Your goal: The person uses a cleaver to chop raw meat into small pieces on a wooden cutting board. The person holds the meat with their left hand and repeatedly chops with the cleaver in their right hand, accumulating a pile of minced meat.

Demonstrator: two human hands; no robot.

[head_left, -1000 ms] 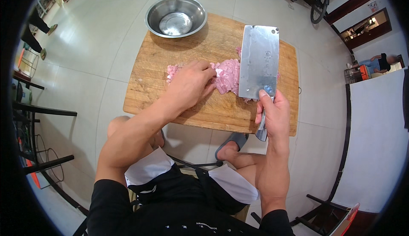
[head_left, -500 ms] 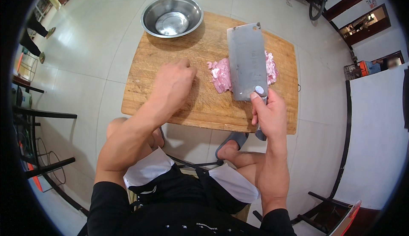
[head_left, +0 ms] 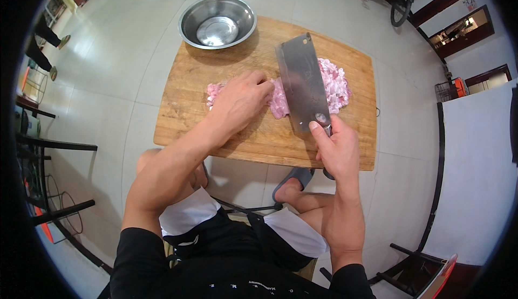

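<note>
My right hand (head_left: 337,142) grips a wide-bladed cleaver (head_left: 304,83) by its handle, with the thumb at the base of the blade. The blade stands over the cutting board, tilted to the left, between two portions of raw meat. To its left, the curled fingers of my left hand (head_left: 243,98) rest against a strip of pink raw meat (head_left: 278,100). More meat (head_left: 213,92) peeks out beyond the left side of that hand; the rest is hidden under it. A heap of chopped meat (head_left: 335,86) lies right of the blade. All of it sits on a wooden cutting board (head_left: 189,126).
A steel bowl (head_left: 217,23) stands on the board's far left corner. Black chair legs (head_left: 65,147) are at the left, and a white panel (head_left: 475,180) is at the right. A bicycle (head_left: 400,5) stands far back. Another person's legs (head_left: 40,45) show at the upper left.
My left hand has moved right onto the meat, and some meat now shows on its left. The cleaver has shifted slightly left and tilted, uncovering more of the chopped heap.
</note>
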